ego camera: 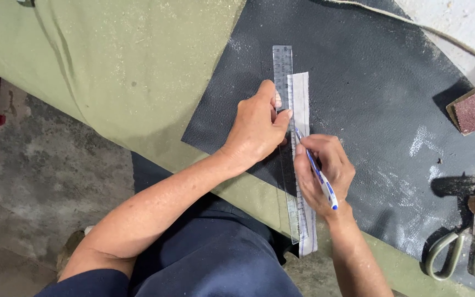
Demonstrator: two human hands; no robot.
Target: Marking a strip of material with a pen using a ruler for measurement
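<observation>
The left hand (257, 129) presses flat, fingers spread, on a clear ruler (287, 143) laid along a narrow white strip (303, 110) on the dark sheet (369, 82) covering the desk. The right hand (325, 173) has its fingers closed around a blue-and-white pen (317, 173), tip at the ruler's edge about midway along. No drawn line shows clearly on the pale, straight-edged strip, so the marking seems partway at most.
</observation>
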